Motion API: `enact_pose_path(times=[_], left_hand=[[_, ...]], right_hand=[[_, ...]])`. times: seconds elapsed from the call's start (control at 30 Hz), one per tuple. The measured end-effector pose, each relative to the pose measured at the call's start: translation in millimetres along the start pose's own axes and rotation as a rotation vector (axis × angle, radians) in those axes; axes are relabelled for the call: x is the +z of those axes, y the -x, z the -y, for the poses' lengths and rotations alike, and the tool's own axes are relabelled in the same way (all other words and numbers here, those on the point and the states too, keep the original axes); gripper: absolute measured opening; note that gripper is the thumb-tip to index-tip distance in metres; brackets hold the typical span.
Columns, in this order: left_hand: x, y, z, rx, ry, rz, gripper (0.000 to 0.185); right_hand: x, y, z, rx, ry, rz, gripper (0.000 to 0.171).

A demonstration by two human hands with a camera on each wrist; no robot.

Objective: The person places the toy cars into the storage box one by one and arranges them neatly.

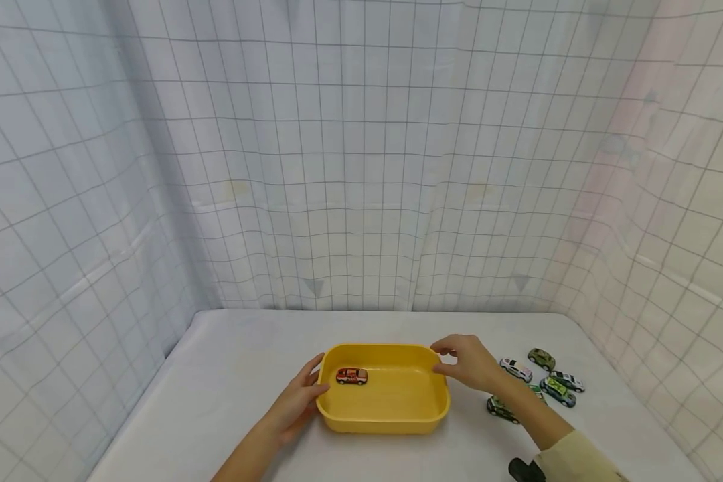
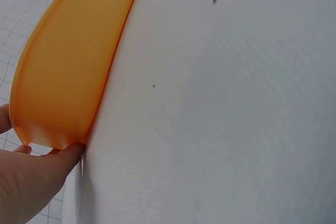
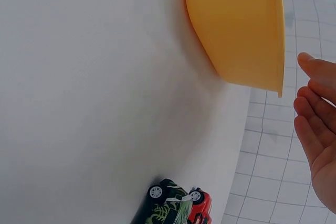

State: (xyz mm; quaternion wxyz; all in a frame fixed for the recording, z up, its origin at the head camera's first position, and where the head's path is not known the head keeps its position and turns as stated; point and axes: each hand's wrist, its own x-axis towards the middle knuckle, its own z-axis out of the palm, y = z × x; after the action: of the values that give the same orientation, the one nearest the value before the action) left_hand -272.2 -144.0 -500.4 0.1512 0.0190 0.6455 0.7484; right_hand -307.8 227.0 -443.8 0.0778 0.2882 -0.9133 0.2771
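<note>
From the head view, a yellow tub (image 1: 385,391) sits near the front edge of the table (image 1: 217,375), one red toy car (image 1: 352,376) inside at its left end. It is flanked by both hands — likely to keep it steady.

In the left wrist view, the left hand (image 2: 26,182) is laid against the tub's wall, fingers straight.

In the right wrist view, the right hand (image 3: 320,129) hangs just off the rim, fingers relaxed and together, holding nothing; more toy cars (image 3: 176,208) lie behind.

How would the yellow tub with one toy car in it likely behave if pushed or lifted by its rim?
The yellow tub looks like thin moulded plastic, so probably light and apt to slide on the smooth white table. Its low, wide shape makes tipping unlikely. The red toy car inside sits on wheels, so it would likely roll if the tub tilts.
</note>
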Motion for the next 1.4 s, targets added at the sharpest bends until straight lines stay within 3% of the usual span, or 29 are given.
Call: enact_pose_path(times=[0.37,0.63,1.0,1.4], left_hand=[[1.1,-1.3,-0.2,-0.001,-0.007,-0.008,0.071],[1.8,-0.7,-1.1,0.003,0.002,-0.007,0.071],[2.5,0.2,-1.4,0.002,-0.009,-0.003,0.071],[4.6,1.5,-2.5,0.009,0.004,-0.014,0.070]], right_hand=[[-6.2,18.7,-7.5,0.062,0.020,-0.023,0.030],[-15.7,29.3,-15.0,0.028,0.015,-0.037,0.030],[-32.8,49.6,-28.2,0.078,-0.028,-0.014,0.031],[-46.4,73.8,-40.4,0.060,0.020,0.009,0.032]])
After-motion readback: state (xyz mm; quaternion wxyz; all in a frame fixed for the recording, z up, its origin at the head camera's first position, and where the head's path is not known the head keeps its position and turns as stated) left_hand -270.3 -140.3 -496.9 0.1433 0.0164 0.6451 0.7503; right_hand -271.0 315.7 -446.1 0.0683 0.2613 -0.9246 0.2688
